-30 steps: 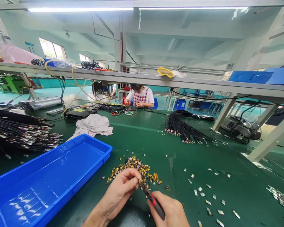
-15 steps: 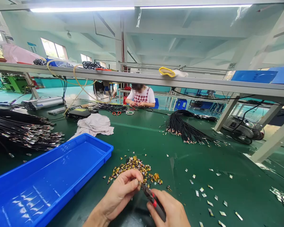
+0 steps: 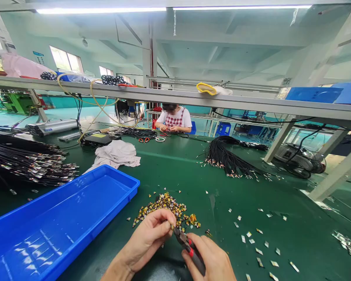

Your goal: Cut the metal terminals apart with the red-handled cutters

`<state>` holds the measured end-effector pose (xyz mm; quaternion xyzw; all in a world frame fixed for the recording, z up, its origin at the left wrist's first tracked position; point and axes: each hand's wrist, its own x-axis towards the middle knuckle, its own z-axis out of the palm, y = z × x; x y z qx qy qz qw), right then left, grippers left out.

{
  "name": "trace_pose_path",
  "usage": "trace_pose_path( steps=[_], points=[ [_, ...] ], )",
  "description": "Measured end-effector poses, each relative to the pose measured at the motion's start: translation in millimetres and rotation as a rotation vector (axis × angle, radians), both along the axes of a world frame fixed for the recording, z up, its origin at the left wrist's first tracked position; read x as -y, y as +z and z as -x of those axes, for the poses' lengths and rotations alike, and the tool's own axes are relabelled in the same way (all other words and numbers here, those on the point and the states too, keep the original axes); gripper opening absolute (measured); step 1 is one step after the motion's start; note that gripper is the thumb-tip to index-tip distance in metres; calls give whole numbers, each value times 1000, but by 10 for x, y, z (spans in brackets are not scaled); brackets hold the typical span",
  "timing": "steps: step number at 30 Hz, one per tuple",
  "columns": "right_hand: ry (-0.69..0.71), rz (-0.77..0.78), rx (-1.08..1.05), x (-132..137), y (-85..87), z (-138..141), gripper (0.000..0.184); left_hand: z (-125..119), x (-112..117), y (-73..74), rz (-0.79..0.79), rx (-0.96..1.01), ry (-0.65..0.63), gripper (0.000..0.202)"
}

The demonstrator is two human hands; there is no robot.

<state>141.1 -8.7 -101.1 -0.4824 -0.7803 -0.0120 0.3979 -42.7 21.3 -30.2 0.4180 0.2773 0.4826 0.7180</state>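
At the left edge of the desk, a long sheaf of black cables (image 3: 26,164) tipped with metal terminals is laid out. At the front left corner, a shallow blue plastic tray (image 3: 46,202) is set down, and a crumpled off-white cloth (image 3: 115,154) is heaped just behind it. Toward the far edge, a flat black box (image 3: 99,139) and a pair of red-handled scissors (image 3: 143,139) are placed, and beyond that edge a seated co-worker in a checked apron (image 3: 175,119) is seen with both hands held together.

Near the middle of the front edge, a tiny piece, too small to be made out, is pinched between the thumb and forefinger of the left hand (image 3: 148,240), just at the tip of a pair of red-and-black-handled wire cutters (image 3: 190,249). The cutters are gripped in the clenched right hand (image 3: 209,259), with its fingers wrapped round the handles. Just beyond both hands, a heap of small gold-and-black clippings (image 3: 163,208) is piled on the green desk mat (image 3: 222,203). Farther right, small silver clippings (image 3: 257,246) are strewn across the mat, a bundle of thin black cables (image 3: 228,160) lies toward the far edge, and a silvery pile of scraps (image 3: 349,246) is gathered at the right edge.
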Motion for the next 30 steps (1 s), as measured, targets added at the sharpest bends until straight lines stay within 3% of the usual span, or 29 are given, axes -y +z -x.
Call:
trace_pose_path(
  steps=[14,30],
  points=[
    [-65,-76,49,3,34,-1,45,28,6,32,-52,-142,27,20],
    [-34,-109,88,-4,-33,-20,40,37,5,15,-88,-144,41,17]
  ],
)
